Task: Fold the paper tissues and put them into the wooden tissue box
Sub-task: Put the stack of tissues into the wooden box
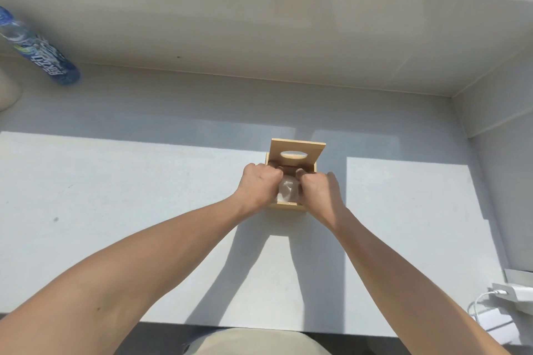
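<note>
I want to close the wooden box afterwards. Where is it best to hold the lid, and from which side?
Probably pinch the lid at its free top edge, reaching from above. It stands upright at the box's far side, so that edge is clear of both hands.

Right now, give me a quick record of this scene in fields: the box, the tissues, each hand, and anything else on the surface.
box: wooden tissue box, lid raised at the far side
tissues: white tissues inside the box, between the hands
left hand: fingers curled into the box
right hand: fingers curled into the box
other items: blue bottle far left; white charger with cable, near right
</note>
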